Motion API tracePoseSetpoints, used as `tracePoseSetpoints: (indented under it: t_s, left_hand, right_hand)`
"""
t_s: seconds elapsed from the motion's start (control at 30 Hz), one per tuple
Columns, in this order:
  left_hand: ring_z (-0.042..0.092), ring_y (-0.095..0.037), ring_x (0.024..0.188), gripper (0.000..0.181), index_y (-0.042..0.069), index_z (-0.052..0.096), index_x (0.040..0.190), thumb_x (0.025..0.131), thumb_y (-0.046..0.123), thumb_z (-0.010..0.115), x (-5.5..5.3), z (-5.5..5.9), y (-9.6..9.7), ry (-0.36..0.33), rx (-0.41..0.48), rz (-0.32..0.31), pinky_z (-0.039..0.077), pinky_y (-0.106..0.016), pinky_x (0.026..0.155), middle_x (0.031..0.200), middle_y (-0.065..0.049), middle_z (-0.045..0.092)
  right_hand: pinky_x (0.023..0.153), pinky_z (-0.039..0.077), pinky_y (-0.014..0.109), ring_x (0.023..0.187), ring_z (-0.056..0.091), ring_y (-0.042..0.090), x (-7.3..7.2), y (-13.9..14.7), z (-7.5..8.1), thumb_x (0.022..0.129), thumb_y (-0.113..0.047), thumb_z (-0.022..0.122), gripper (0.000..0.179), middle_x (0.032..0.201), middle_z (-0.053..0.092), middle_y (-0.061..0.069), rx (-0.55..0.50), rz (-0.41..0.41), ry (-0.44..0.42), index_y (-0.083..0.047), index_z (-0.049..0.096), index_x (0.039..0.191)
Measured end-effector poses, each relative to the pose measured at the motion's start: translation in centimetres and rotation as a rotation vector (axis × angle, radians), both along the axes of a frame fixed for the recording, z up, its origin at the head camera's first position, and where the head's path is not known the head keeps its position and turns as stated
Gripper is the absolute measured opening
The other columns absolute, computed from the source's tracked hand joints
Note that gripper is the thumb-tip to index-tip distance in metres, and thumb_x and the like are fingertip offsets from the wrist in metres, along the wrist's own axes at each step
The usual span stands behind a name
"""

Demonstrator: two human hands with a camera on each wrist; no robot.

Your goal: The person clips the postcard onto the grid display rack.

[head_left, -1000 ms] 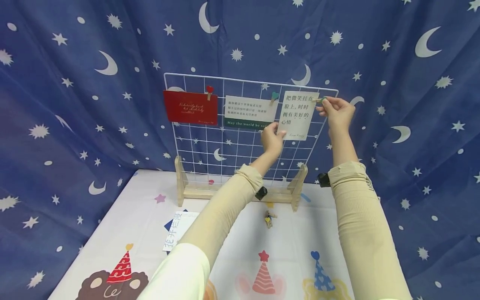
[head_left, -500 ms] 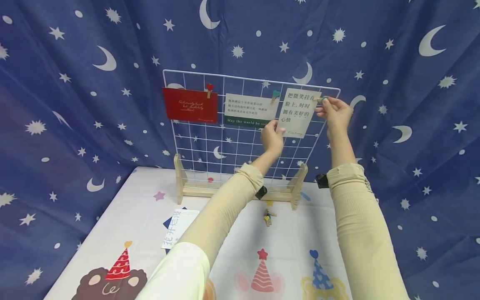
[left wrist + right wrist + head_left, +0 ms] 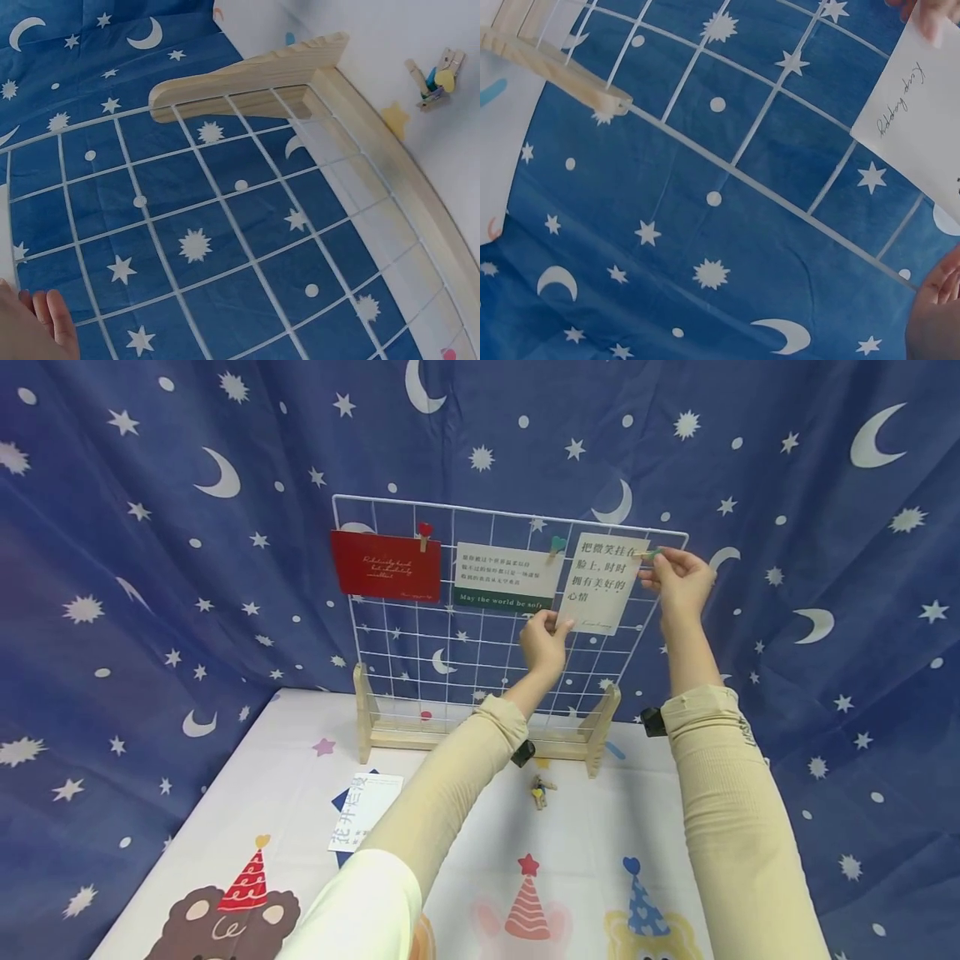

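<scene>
My left hand (image 3: 544,645) pinches the lower left corner of a white card (image 3: 603,589) with black printed characters, held against the right part of a white wire grid (image 3: 480,664). My right hand (image 3: 684,583) pinches a small wooden clothespin (image 3: 646,555) with a green piece on it, at the card's upper right edge. In the right wrist view, the card's lower corner (image 3: 900,112) reads "Keep happy", and the right hand (image 3: 934,315) shows only in part. At the left wrist view's lower left, the left hand (image 3: 41,322) is partly cut off.
A red card (image 3: 386,568) and a white-and-green card (image 3: 506,578) hang from clothespins on the grid. Its wooden stand (image 3: 405,738) is on the white patterned tablecloth (image 3: 465,877). Loose clothespins (image 3: 540,792) lie in front; another card (image 3: 367,810) lies left. A blue curtain (image 3: 225,552) hangs behind.
The head view has shifted slightly. Both hands, the card and the clothespin keep nearly the same places on the grid.
</scene>
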State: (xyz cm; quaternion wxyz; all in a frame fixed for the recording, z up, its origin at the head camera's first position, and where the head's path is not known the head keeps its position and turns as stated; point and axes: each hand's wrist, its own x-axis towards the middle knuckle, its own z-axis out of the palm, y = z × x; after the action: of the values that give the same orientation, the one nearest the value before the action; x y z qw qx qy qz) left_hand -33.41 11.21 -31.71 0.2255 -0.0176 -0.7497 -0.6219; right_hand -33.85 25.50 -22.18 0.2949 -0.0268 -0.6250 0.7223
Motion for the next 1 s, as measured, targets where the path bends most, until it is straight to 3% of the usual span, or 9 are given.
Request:
tracePoseSetpoints:
  t_s: [0.37, 0.47, 0.6, 1.0]
  left_hand:
    - [0.066, -0.024, 0.078, 0.021, 0.001, 0.068, 0.099, 0.085, 0.017, 0.068, 0.3, -1.3, -0.4, -0.035, -0.003, 0.017, 0.046, -0.026, 0.075, 0.088, -0.012, 0.071]
    - [0.066, -0.025, 0.077, 0.018, 0.0, 0.068, 0.097, 0.086, 0.015, 0.067, 0.3, -1.4, -0.7, -0.026, 0.01, 0.01, 0.046, -0.023, 0.07, 0.087, -0.013, 0.071]
    - [0.064, -0.025, 0.075, 0.016, -0.001, 0.068, 0.096, 0.087, 0.011, 0.065, 0.4, -1.6, -1.2, -0.034, 0.037, -0.006, 0.043, -0.017, 0.06, 0.087, -0.015, 0.07]
    - [0.064, -0.025, 0.073, 0.017, 0.002, 0.068, 0.095, 0.085, 0.016, 0.069, 0.6, -2.3, -2.0, -0.077, 0.015, 0.009, 0.04, -0.019, 0.064, 0.085, -0.013, 0.071]
  right_hand:
    - [0.05, 0.049, 0.01, 0.054, 0.062, 0.002, 0.3, 0.6, 0.5, 0.09, -0.001, 0.058, 0.013, 0.07, 0.064, -0.008, 0.062, -0.078, -0.025, 0.001, 0.064, 0.101]
    - [0.05, 0.049, 0.01, 0.053, 0.061, 0.002, 0.4, 0.6, 0.7, 0.089, 0.001, 0.058, 0.009, 0.068, 0.064, -0.008, 0.048, -0.07, -0.01, -0.004, 0.066, 0.092]
    - [0.049, 0.049, 0.011, 0.052, 0.06, 0.002, 0.7, 0.7, 1.1, 0.088, 0.002, 0.058, 0.019, 0.065, 0.064, -0.007, 0.03, -0.065, 0.019, -0.013, 0.064, 0.078]
    - [0.053, 0.051, 0.011, 0.058, 0.062, 0.004, 1.5, 1.4, 0.9, 0.088, -0.005, 0.062, 0.013, 0.066, 0.066, -0.008, 0.0, -0.094, -0.003, -0.013, 0.066, 0.08]
